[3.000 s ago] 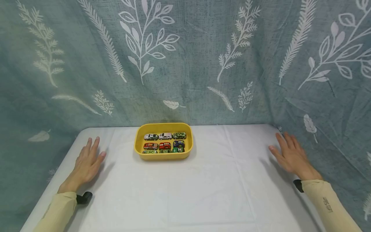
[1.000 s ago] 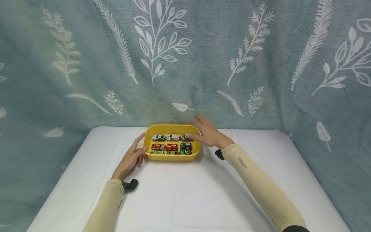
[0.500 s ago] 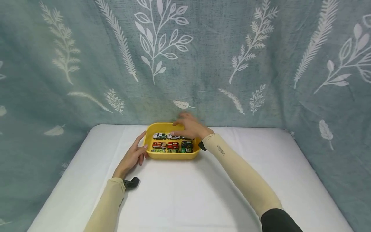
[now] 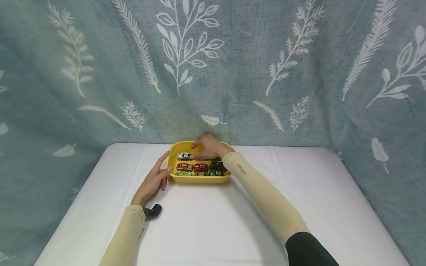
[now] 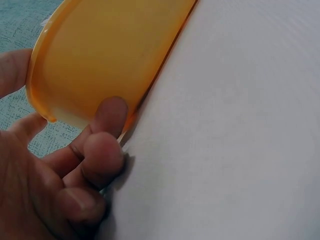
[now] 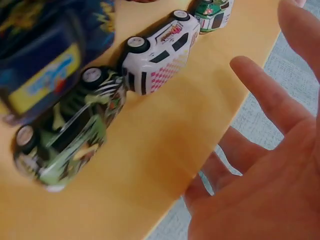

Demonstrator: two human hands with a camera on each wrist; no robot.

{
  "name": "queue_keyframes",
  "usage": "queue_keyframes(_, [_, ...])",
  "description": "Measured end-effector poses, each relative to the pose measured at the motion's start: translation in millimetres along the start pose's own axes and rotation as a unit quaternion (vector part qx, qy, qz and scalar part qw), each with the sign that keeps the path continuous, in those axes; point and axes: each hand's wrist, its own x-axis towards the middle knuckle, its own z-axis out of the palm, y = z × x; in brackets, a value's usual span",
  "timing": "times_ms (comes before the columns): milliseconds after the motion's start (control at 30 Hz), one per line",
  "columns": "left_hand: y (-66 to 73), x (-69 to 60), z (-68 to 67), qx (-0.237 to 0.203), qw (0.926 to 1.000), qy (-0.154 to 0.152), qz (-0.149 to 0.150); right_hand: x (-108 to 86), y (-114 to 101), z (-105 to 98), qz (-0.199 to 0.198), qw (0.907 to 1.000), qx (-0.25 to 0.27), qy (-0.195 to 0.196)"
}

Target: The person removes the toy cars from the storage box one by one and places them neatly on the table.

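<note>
A yellow plastic box with several toy cars in rows stands at the table's back edge. My left hand holds its left end, thumb and fingers at the corner; several fingers are curled against the wall in the left wrist view. Over the back row hovers my right hand, fingers spread, holding nothing. Its thumb is close to the green-and-white toy car at back left; contact is unclear. The right wrist view shows a white toy car with pink checks and a camouflage toy car under the hand.
Red toy cars and green ones fill the middle and front rows. The white tablecloth extends in front of the box. Behind hangs a blue-green curtain with white leaf prints, right at the box's back edge.
Both hands have come from the table's sides to the box. The left has stayed at its left end; the right has moved leftward over the back row. The cars keep their places.
</note>
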Motion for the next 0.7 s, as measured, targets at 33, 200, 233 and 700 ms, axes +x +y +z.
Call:
queue_keyframes(33, [-0.7, 0.4, -0.3, 0.000, 1.0000, 0.001, -0.001, 3.5, 0, 1, -0.002, 1.0000, -0.003, 0.000])
queue_keyframes(200, [-3.2, 2.0, -0.7, -0.007, 0.9999, 0.004, -0.007, 15.1, -5, 5, -0.001, 0.9999, -0.007, -0.009])
queue_keyframes(233, [-3.5, 2.3, -0.2, -0.008, 0.9999, 0.005, -0.006, 16.3, -6, 6, 0.002, 0.9999, -0.009, -0.009])
queue_keyframes(700, [-4.4, 0.1, 0.7, -0.009, 0.9999, 0.007, 0.001, 30.6, -14, 25, 0.050, 0.9976, -0.048, 0.001])
